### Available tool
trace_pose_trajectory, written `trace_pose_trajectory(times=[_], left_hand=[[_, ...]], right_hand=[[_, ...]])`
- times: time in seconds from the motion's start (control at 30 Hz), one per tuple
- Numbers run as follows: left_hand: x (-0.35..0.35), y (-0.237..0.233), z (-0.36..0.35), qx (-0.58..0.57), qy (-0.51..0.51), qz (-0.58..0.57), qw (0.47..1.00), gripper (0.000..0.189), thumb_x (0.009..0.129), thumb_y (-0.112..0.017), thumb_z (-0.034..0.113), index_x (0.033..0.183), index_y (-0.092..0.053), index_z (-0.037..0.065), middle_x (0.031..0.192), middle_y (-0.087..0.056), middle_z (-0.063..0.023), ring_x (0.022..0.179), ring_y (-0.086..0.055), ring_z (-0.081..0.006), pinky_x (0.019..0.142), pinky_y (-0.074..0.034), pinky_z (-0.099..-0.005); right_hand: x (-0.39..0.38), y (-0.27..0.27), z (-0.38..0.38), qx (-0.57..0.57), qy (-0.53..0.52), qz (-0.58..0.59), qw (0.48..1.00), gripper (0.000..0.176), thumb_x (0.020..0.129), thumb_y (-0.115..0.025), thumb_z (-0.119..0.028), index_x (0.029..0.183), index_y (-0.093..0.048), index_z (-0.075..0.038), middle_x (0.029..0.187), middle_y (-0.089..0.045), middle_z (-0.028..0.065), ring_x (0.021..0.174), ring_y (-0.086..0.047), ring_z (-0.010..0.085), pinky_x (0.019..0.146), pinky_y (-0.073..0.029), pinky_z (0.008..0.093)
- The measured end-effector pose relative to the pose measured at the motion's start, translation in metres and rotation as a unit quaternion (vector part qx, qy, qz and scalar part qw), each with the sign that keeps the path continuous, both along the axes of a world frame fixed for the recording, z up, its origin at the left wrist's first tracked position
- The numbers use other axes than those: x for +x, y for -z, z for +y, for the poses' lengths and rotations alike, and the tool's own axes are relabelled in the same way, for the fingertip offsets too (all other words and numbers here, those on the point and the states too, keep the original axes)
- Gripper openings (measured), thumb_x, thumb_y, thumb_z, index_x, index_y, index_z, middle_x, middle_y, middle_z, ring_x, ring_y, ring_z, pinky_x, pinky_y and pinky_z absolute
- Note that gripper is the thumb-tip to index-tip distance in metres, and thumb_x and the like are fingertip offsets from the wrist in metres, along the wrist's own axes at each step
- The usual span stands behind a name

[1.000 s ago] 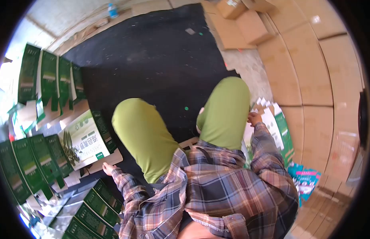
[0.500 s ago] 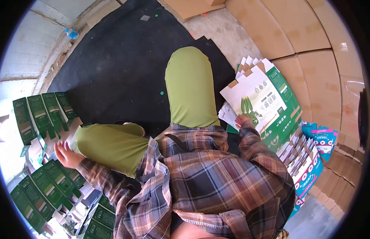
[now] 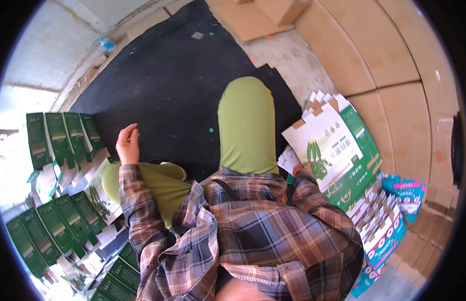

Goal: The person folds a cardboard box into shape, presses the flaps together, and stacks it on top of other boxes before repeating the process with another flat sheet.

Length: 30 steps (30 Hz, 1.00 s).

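My left hand (image 3: pixel 127 144) is raised over the black floor mat, above my left thigh. Its fingers are loosely bent and apart from the thumb, and nothing shows in them. On the right, my right hand (image 3: pixel 303 170) is at the lower left edge of a stack of flat printed cartons, closed at the edge of the top carton (image 3: pixel 329 150). That carton is white and green with a picture of green vegetables. The sleeve and the carton partly hide the right fingers.
Green folded cartons (image 3: pixel 60 226) stand in rows at the left. Blue and pink cartons (image 3: pixel 386 241) are at the lower right. Large brown boxes (image 3: pixel 401 118) line the right side. A blue-capped bottle (image 3: pixel 107 44) lies by the wall, beyond the black mat (image 3: pixel 167 75).
My left hand has risen away from the green cartons at the left, toward the mat. My right hand stays at the carton stack, slightly nearer its left edge. The view has shifted slightly.
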<state>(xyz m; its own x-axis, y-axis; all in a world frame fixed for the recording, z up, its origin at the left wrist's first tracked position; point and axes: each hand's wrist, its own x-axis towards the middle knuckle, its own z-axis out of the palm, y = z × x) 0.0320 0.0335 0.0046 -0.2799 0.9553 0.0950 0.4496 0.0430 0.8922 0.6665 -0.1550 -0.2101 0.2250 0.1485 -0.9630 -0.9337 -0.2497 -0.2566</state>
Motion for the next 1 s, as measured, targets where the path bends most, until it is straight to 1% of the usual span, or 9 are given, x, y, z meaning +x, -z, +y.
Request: trace_pose_trajectory(times=[0.03, 0.07, 0.13, 0.2, 0.27, 0.5, 0.77, 0.87, 1.0], left_hand=[[-0.001, 0.001, -0.001, 0.006, -0.002, 0.013, 1.000, 0.019, 0.087, -0.058, 0.003, 0.105, -0.064, 0.004, 0.087, -0.062, -0.0004, 0.075, -0.057, -0.0068, 0.069, -0.047, -0.0195], [0.001, -0.002, -0.002, -0.003, -0.008, 0.013, 1.000, 0.018, 0.087, -0.058, 0.002, 0.104, -0.064, 0.004, 0.087, -0.061, -0.0005, 0.076, -0.057, -0.0074, 0.070, -0.047, -0.0200], [-0.003, 0.007, -0.003, 0.012, 0.002, 0.041, 0.999, 0.016, 0.084, -0.061, 0.003, 0.100, -0.065, 0.004, 0.082, -0.059, -0.0012, 0.071, -0.055, -0.0079, 0.066, -0.046, -0.0213], [0.007, -0.006, -0.003, 0.011, -0.003, 0.064, 0.998, 0.015, 0.082, -0.062, 0.005, 0.096, -0.067, 0.005, 0.077, -0.057, -0.0035, 0.067, -0.054, -0.0096, 0.062, -0.045, -0.0233], [0.011, -0.020, -0.004, -0.001, -0.005, 0.083, 0.997, 0.015, 0.082, -0.063, 0.005, 0.096, -0.067, 0.004, 0.078, -0.058, -0.0034, 0.069, -0.055, -0.0094, 0.064, -0.045, -0.0230], [0.004, -0.017, -0.001, 0.006, -0.028, 0.049, 0.998, 0.017, 0.082, -0.063, 0.007, 0.098, -0.066, 0.003, 0.083, -0.062, -0.0048, 0.075, -0.059, -0.0109, 0.069, -0.048, -0.0248], [-0.011, -0.019, -0.006, -0.015, -0.056, 0.022, 0.998, 0.019, 0.083, -0.062, 0.010, 0.100, -0.066, 0.003, 0.083, -0.063, -0.0043, 0.075, -0.060, -0.0113, 0.069, -0.049, -0.0253], [-0.022, -0.014, -0.008, -0.009, -0.126, -0.121, 0.984, 0.021, 0.084, -0.062, 0.014, 0.102, -0.066, 0.005, 0.078, -0.063, -0.0022, 0.074, -0.059, -0.0099, 0.067, -0.049, -0.0248], [-0.048, -0.030, -0.020, 0.073, -0.191, -0.318, 0.926, 0.038, 0.090, -0.059, 0.022, 0.125, -0.053, 0.011, 0.109, -0.058, -0.0010, 0.092, -0.057, -0.0101, 0.067, -0.049, -0.0242]], right_hand=[[-0.011, -0.001, 0.004, -0.036, -0.003, -0.171, 0.985, 0.064, 0.078, -0.040, -0.075, 0.072, -0.053, -0.012, 0.056, -0.050, 0.0038, 0.048, -0.050, 0.0198, 0.041, -0.042, 0.0303], [-0.007, 0.012, 0.010, 0.029, 0.183, -0.154, 0.971, 0.050, 0.082, -0.049, -0.062, 0.083, -0.059, -0.013, 0.069, -0.059, 0.0036, 0.057, -0.056, 0.0198, 0.048, -0.048, 0.0312], [-0.011, -0.009, 0.031, 0.135, 0.291, -0.177, 0.930, 0.027, 0.088, -0.058, -0.036, 0.100, -0.058, -0.012, 0.088, -0.063, 0.0047, 0.069, -0.059, 0.0188, 0.057, -0.052, 0.0309], [0.076, 0.092, 0.015, 0.158, 0.013, -0.277, 0.948, 0.030, 0.092, -0.051, -0.037, 0.104, -0.056, -0.010, 0.091, -0.063, 0.0067, 0.073, -0.060, 0.0195, 0.060, -0.052, 0.0312], [0.024, -0.001, 0.079, 0.265, 0.195, -0.269, 0.905, 0.041, 0.095, -0.040, -0.043, 0.101, -0.056, -0.005, 0.086, -0.062, 0.0084, 0.072, -0.059, 0.0209, 0.064, -0.052, 0.0294], [-0.074, -0.215, 0.157, 0.314, 0.115, -0.304, 0.892, 0.040, 0.095, -0.047, -0.032, 0.113, -0.050, 0.003, 0.093, -0.059, 0.0141, 0.082, -0.058, 0.0205, 0.064, -0.048, 0.0254], [-0.171, -0.299, 0.194, 0.485, -0.178, -0.239, 0.822, 0.032, 0.093, -0.052, -0.028, 0.114, -0.054, -0.004, 0.105, -0.063, 0.0063, 0.082, -0.060, 0.0170, 0.066, -0.045, 0.0262], [-0.199, -0.333, 0.222, 0.457, -0.238, -0.193, 0.835, 0.037, 0.093, -0.049, -0.028, 0.119, -0.052, -0.002, 0.116, -0.060, 0.0098, 0.102, -0.060, 0.0216, 0.084, -0.049, 0.0335], [-0.232, -0.360, 0.259, 0.483, -0.388, -0.062, 0.783, 0.040, 0.095, -0.042, -0.028, 0.118, -0.052, 0.003, 0.116, -0.059, 0.0145, 0.102, -0.060, 0.0253, 0.089, -0.048, 0.0354]])
